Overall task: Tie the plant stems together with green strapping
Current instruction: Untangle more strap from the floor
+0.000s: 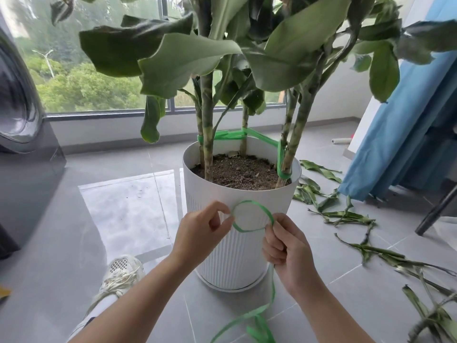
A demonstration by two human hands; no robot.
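Down in front of the white pot [247, 258], your left hand [202, 226] is pinching one side of a small loop of green strapping [248, 201] between thumb and fingertip. Your right hand [286, 248] has its fingers curled round the other side, and the loose tail drops to the floor and bunches up there. So that loop isn't on the plant yet, it's just hanging in front of the pot wall, below the rim. Up top you've got a fair bit done though: a wrapped band [230, 135] runs from the left stems [207, 144] past the middle stem [244, 125] to the right stems [293, 144], then winds down toward the soil. I'd say you're past halfway. The near side looks open, and I can't tell if the piece you're holding joins that band. Left to do: get it round the stems and knotted.
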